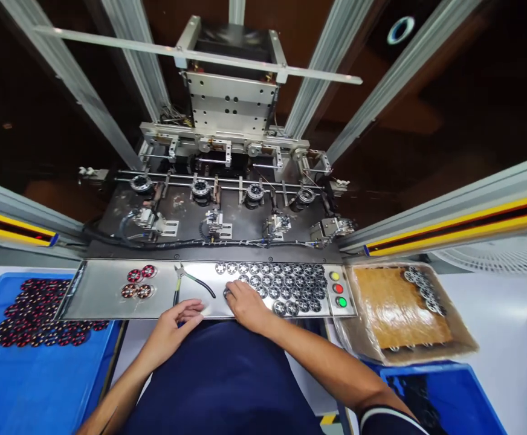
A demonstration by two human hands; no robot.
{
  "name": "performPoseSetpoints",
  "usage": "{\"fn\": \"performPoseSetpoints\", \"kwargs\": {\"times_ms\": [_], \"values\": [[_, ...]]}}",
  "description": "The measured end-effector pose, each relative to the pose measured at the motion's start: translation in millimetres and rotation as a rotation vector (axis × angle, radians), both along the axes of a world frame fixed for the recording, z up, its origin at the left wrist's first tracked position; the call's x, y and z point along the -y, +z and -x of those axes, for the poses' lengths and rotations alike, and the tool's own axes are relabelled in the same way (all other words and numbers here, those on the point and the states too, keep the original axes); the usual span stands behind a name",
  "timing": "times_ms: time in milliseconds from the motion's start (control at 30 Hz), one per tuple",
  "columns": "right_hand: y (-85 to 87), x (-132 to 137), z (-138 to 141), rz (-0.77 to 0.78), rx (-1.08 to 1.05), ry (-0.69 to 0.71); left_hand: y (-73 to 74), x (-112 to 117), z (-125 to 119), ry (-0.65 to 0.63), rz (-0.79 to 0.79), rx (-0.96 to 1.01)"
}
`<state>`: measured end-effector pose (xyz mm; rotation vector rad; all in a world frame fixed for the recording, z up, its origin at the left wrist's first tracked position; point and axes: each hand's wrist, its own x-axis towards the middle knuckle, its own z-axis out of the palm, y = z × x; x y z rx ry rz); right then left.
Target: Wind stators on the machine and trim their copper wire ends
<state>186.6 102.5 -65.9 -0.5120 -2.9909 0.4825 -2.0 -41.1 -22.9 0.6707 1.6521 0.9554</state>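
Observation:
My right hand rests on the metal tray, fingers curled down over a small black-and-silver stator core, mostly hidden under the fingertips. To its right, several similar stator cores lie in rows. My left hand hovers at the tray's front edge, thumb apart from the fingers and nothing visible in it. Beside it lies a pair of side cutters with dark green-and-black handles spread, one handle close to the left fingers. Farther left sit several wound stators with red and copper-coloured windings.
Behind the tray stands a machine with several spindles holding round cores. Yellow, red and green buttons are at the tray's right end. A blue bin of wound stators stands left; a lined carton and another blue bin stand right.

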Motion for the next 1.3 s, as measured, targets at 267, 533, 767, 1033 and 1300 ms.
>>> {"fn": "performPoseSetpoints", "kwargs": {"times_ms": [267, 533, 767, 1033, 1300], "values": [[39.5, -25.7, 38.3, 0.208, -0.165, 0.188, 10.1, 2.9, -4.8, 0.211, -0.067, 0.190], [117.4, -2.6, 63.9, 0.445, -0.636, 0.174, 65.7, -14.7, -12.5, 0.335, -0.304, 0.460], [127.4, 3.8, 62.9, 0.331, -0.866, 0.087, 77.5, -13.8, -18.8, 0.431, -0.361, 0.380], [158.3, -21.3, 44.4, 0.692, -0.547, 0.202, 81.2, -2.2, -10.9, 0.359, -0.314, -0.050], [162.5, -45.4, 40.8, 1.057, -0.321, 0.373, 87.4, 4.4, -1.7, 0.036, -0.326, -0.418]]}}
